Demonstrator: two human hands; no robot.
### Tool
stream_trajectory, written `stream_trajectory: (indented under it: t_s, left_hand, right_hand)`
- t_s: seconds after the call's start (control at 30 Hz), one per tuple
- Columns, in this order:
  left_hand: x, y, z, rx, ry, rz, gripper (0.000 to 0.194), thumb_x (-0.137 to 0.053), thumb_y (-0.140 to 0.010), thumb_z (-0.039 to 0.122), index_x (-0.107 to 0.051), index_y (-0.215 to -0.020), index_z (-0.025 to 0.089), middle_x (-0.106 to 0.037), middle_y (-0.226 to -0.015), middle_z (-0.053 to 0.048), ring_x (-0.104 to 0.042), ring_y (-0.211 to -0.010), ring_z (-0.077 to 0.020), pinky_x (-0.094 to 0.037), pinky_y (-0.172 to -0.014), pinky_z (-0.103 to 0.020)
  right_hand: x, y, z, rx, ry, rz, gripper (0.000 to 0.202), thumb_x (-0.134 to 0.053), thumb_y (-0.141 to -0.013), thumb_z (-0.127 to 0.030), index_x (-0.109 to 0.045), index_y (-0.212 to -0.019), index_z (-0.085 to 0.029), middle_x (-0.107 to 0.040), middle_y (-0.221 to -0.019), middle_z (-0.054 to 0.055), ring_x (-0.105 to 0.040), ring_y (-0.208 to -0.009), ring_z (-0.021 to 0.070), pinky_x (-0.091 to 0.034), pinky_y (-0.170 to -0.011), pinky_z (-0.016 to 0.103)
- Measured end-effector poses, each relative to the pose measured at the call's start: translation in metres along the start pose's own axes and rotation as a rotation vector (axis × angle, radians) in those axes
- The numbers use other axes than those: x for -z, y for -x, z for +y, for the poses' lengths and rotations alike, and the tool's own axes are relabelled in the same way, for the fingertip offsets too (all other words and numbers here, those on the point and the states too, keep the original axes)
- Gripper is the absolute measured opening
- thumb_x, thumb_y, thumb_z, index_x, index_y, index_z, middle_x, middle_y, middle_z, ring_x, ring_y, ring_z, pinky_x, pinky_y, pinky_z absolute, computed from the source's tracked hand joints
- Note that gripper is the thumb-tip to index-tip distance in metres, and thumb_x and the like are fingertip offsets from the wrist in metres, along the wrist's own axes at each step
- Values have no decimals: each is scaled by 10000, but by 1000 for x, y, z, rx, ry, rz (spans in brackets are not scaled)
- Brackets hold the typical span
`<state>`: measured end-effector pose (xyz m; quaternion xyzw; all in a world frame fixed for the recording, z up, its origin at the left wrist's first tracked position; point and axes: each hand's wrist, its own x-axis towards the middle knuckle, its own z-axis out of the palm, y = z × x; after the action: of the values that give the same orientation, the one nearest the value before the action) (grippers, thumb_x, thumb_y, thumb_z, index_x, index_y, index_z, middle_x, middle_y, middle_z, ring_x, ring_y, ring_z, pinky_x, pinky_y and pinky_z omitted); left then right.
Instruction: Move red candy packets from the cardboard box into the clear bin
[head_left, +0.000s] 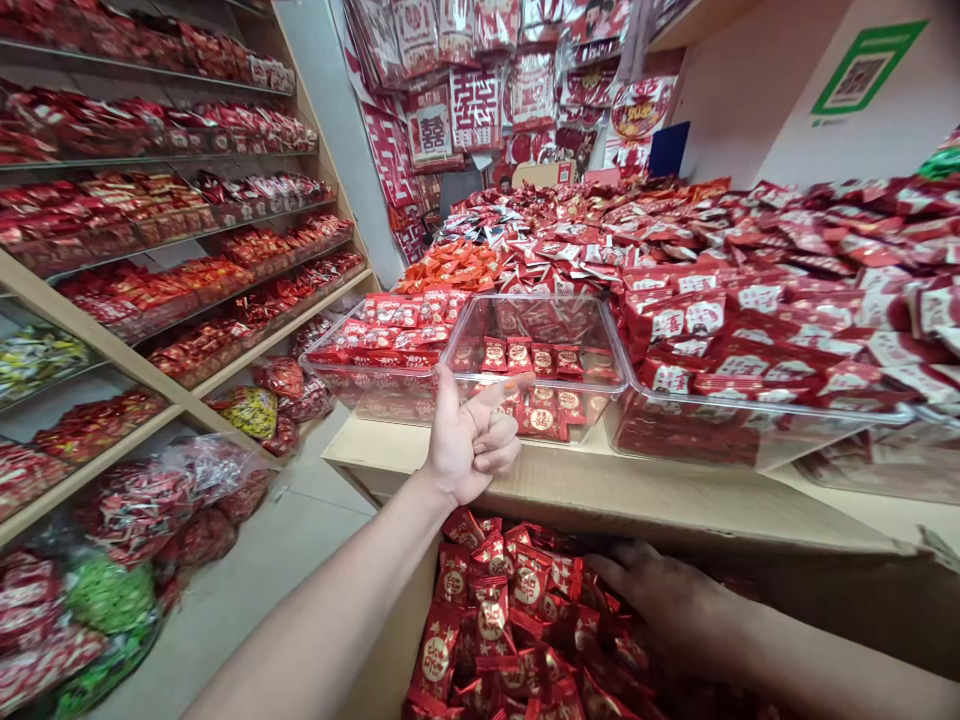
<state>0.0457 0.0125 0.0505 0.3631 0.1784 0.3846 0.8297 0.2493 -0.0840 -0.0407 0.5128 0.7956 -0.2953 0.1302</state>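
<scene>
My left hand is held up in front of a clear plastic bin, with its thumb and forefinger stretched out and the other fingers loosely curled. It holds nothing. Small red wrapped candies with gold characters cover part of that bin's floor. Below, a cardboard box contains many similar red candies. My right hand reaches into this box in shadow, among the candies at the right. Its fingertips are hidden, so I cannot make out whether it grips any.
On the left of the bin stands another clear bin of red packets; a fuller bin stands to the right. Shelves of sweets rise at the left, with bagged sweets on the floor. Red decorations hang behind.
</scene>
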Motion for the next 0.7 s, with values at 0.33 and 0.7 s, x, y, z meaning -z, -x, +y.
stream_trajectory:
  t_s: [0.33,0.7]
  left_hand:
    - [-4,2,1,-117,22,0,735,-65,-722,686,-344,-1243,249,-614,-941,-129,-183,-307,-20,-90,-350,-190]
    - [-4,2,2,-128,34,15,711,-76,-757,648,-353,-1244,210,-570,-1055,-168,-202,-307,-12,-91,-354,-191]
  right_hand:
    - [-14,-3,9,2,34,68,619,-507,-655,-158,-383,-1256,-240,-448,-1185,136,-406,-1084,283,-364,-837,385]
    - [-13,-2,10,24,24,82,604,-492,-657,-161,-394,-1248,-241,-477,-1146,138,-431,-1052,276,-375,-812,386]
